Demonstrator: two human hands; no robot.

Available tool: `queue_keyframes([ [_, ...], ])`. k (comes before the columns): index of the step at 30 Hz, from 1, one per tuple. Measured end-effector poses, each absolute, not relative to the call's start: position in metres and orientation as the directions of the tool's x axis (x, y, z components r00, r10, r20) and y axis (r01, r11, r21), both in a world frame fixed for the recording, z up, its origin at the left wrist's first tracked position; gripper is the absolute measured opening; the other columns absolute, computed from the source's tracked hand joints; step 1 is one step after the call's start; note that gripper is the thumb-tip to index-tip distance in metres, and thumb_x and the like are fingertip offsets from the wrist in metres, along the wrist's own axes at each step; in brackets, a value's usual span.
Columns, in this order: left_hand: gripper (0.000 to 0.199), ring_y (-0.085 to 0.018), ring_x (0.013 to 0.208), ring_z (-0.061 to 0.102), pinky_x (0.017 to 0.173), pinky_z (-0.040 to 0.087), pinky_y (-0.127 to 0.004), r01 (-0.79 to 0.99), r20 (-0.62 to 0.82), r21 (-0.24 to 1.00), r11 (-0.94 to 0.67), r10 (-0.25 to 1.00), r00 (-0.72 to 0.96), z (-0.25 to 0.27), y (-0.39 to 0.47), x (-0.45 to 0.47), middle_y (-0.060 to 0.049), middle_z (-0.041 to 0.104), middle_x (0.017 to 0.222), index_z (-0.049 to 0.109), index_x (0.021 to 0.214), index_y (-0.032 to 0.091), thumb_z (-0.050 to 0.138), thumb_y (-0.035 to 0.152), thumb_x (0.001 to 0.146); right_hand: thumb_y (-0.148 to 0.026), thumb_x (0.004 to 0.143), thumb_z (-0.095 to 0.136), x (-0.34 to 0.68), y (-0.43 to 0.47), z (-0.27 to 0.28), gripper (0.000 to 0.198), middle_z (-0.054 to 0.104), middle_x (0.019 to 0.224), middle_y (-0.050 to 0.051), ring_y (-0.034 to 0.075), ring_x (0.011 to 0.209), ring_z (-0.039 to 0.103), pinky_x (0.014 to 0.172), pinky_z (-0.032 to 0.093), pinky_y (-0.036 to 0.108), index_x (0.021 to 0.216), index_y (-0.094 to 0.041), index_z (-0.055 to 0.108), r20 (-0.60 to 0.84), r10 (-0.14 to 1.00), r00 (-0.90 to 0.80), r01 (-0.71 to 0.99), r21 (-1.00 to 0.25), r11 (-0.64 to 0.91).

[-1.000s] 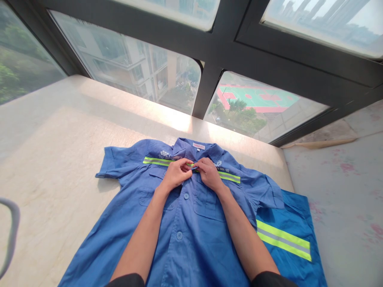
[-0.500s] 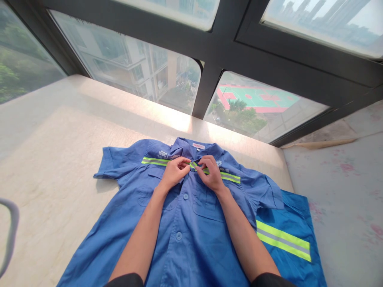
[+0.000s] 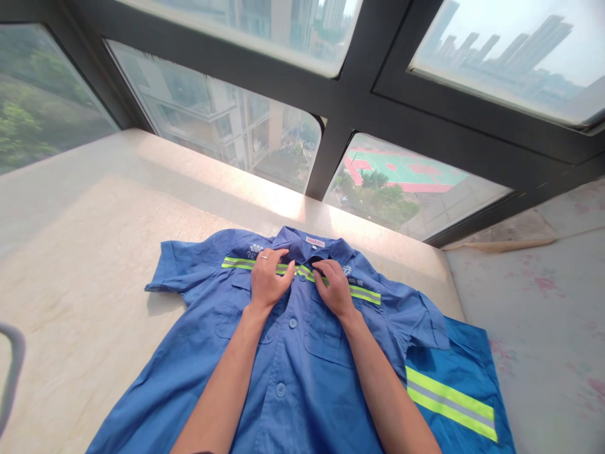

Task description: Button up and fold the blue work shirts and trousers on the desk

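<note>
A blue short-sleeved work shirt (image 3: pixel 283 353) lies face up, its collar toward the window. A yellow-green and grey reflective stripe (image 3: pixel 365 294) crosses its chest, and buttons run down the front. My left hand (image 3: pixel 270 277), with a ring on one finger, rests over the chest left of the front opening, thumb and forefinger apart. On the other side of the opening, my right hand (image 3: pixel 333 285) is just below the collar, fingers bent and thumb a little apart from the forefinger. The upper button (image 3: pixel 303 277) sits between the hands at the stripe.
A brighter blue garment (image 3: pixel 466 366) with a wide reflective band lies partly under the shirt on the right. The pale stone sill (image 3: pixel 85 252) ends at dark window frames (image 3: pixel 316 180). A floral-patterned wall (image 3: pixel 543 328) stands at right. A grey curved object (image 3: pixel 17 359) shows at far left.
My hands have drawn apart from their pinch at the upper button, the left one moving left and its fingers opening. The view has tilted up slightly.
</note>
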State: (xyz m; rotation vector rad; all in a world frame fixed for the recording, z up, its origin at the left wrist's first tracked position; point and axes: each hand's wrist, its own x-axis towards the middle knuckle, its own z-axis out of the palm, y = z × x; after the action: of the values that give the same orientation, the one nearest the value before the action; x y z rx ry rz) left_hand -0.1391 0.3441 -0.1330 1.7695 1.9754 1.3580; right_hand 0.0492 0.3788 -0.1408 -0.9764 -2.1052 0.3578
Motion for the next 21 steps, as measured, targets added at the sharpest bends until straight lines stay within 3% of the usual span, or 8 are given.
queue_keyframes([
  [3,0.038,-0.030,0.126,0.051,0.106,0.039,-0.044,0.753,0.551,0.648,-0.115,0.753,-0.360,-0.131,0.343,-0.142,-0.016,0.057,0.130,0.064,0.120,0.018,0.064,0.028,0.083,-0.016,0.096,0.049,0.050,0.378,-0.141,0.031,0.067,0.106,0.012,0.025,0.102,0.062,0.090,0.053,0.044,0.123,-0.023,0.063,0.668,0.683,-0.295,0.545,-0.470,0.695],
  [6,0.043,-0.032,0.145,0.032,0.117,0.025,-0.051,0.786,0.553,0.593,-0.174,0.798,-0.241,-0.132,0.343,-0.143,-0.015,0.048,0.148,0.061,0.127,0.020,0.062,0.029,0.085,-0.019,0.096,0.052,0.051,0.379,-0.144,0.042,0.062,0.128,0.016,0.029,0.122,0.056,0.101,0.047,0.050,0.138,-0.022,0.054,0.711,0.661,-0.239,0.628,-0.407,0.664],
  [9,0.042,-0.032,0.143,0.038,0.119,0.019,-0.058,0.828,0.426,0.535,-0.170,0.900,-0.091,-0.137,0.345,-0.142,-0.014,0.054,0.145,0.060,0.129,0.020,0.058,0.033,0.089,-0.029,0.097,0.053,0.051,0.382,-0.151,0.040,0.060,0.137,0.015,0.030,0.130,0.053,0.105,0.045,0.051,0.136,-0.021,0.057,0.560,0.738,-0.375,0.681,-0.374,0.630],
  [13,0.042,-0.031,0.136,0.048,0.115,0.031,-0.055,0.915,0.282,0.403,0.010,0.950,-0.134,-0.142,0.346,-0.140,-0.018,0.055,0.143,0.060,0.130,0.015,0.049,0.034,0.095,-0.035,0.100,0.049,0.051,0.383,-0.159,0.035,0.063,0.136,0.012,0.030,0.131,0.053,0.110,0.041,0.050,0.125,-0.020,0.067,0.369,0.813,-0.450,0.739,-0.357,0.571],
  [18,0.051,-0.035,0.140,0.042,0.115,0.031,-0.056,0.953,0.268,0.283,0.103,0.946,-0.182,-0.144,0.345,-0.139,-0.022,0.051,0.145,0.058,0.132,0.010,0.042,0.045,0.098,-0.036,0.100,0.047,0.051,0.383,-0.157,0.037,0.062,0.136,0.013,0.027,0.129,0.054,0.109,0.043,0.046,0.125,-0.018,0.067,0.411,0.822,-0.394,0.737,-0.394,0.549],
  [21,0.060,-0.037,0.141,0.040,0.116,0.029,-0.056,0.955,0.265,0.274,0.118,0.945,-0.192,-0.146,0.346,-0.139,-0.025,0.048,0.147,0.054,0.136,0.006,0.039,0.050,0.098,-0.036,0.101,0.043,0.053,0.383,-0.154,0.041,0.056,0.142,0.014,0.026,0.133,0.049,0.110,0.042,0.046,0.132,-0.017,0.061,0.513,0.822,-0.247,0.782,-0.396,0.482],
])
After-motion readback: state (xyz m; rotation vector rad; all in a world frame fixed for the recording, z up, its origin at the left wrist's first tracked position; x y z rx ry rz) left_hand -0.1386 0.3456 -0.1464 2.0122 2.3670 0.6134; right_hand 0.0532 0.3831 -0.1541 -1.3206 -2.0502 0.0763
